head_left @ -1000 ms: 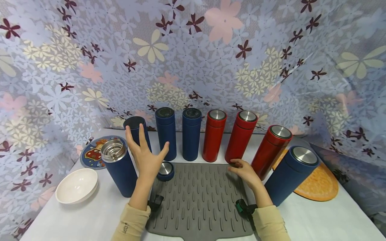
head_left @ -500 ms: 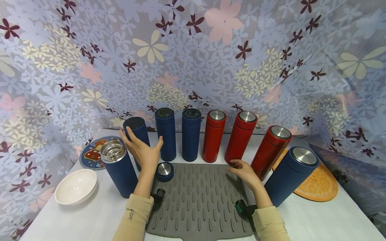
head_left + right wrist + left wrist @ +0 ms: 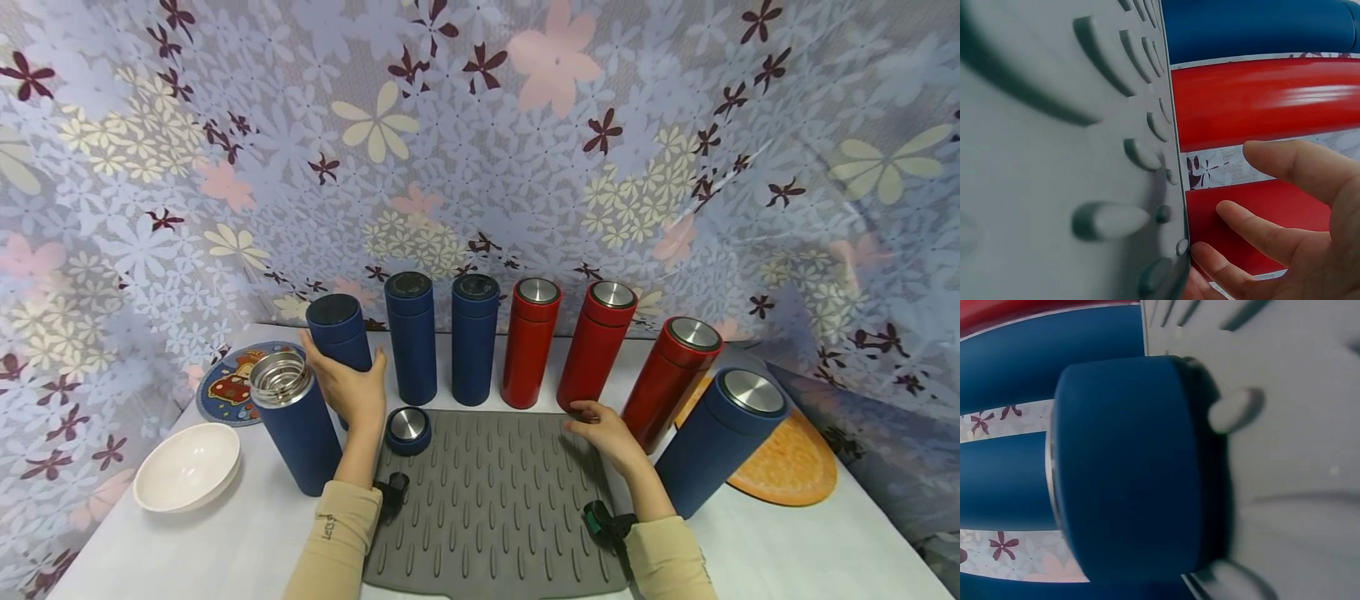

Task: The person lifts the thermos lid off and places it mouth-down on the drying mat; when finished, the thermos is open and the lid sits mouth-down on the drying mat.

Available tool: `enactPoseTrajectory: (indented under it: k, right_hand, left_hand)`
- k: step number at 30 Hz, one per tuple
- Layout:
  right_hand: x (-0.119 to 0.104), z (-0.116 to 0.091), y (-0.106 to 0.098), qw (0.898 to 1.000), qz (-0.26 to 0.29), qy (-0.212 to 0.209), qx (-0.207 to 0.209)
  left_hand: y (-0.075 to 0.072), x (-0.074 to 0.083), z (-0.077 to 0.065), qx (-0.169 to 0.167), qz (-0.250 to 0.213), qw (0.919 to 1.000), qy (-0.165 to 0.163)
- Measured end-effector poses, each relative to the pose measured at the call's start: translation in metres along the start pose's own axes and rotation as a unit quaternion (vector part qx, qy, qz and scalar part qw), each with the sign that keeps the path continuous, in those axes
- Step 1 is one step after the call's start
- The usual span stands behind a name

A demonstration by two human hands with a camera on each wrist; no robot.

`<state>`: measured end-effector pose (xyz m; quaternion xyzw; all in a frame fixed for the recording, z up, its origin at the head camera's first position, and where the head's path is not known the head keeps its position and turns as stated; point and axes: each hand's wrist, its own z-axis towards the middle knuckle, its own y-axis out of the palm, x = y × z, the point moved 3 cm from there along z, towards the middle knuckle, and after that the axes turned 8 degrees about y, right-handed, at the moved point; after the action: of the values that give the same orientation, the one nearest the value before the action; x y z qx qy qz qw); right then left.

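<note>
In the head view, my left hand (image 3: 352,390) reaches round the blue thermos (image 3: 337,321) at the back left, fingers on its left side and thumb on its right. Just in front, to the left, stands an uncapped blue thermos (image 3: 296,433) with its steel mouth showing. A blue lid with a steel top (image 3: 408,427) lies on the grey mat's far left corner; the same lid (image 3: 1129,469) fills the left wrist view, where my left hand is out of sight. My right hand (image 3: 603,432), fingers loosely bent, is at the mat's far right corner beside the base of a red thermos (image 3: 597,342).
Two blue thermoses, one of them here (image 3: 474,350), and a red thermos (image 3: 528,354) continue the back row. Another red thermos (image 3: 667,383) and a blue thermos (image 3: 720,442) stand right. A white bowl (image 3: 187,467), grey ridged mat (image 3: 495,508) and orange round mat (image 3: 795,458) share the table.
My left hand has come down from spread fingers above and in front of the back-left blue thermos and has closed in round its body. The right hand stays where it was.
</note>
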<state>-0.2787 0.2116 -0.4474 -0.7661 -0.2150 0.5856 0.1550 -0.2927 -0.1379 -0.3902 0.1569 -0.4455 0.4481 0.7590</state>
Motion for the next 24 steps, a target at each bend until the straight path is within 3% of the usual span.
enactPoseTrajectory:
  k: [8,17,24]
  right_hand:
    - [0.001,0.001,0.000,1.000,0.000,0.001,-0.002]
    - [-0.001,0.001,-0.001,1.000,0.005,0.002,-0.004]
    - [-0.001,0.000,0.000,1.000,0.006,0.000,-0.005]
  left_hand:
    - [0.001,-0.007,-0.003,-0.002,-0.017,0.9997,-0.014]
    - [0.003,-0.007,-0.001,0.015,-0.073,0.9969,0.025]
    - [0.000,0.005,-0.003,-0.007,-0.089,0.9943,0.058]
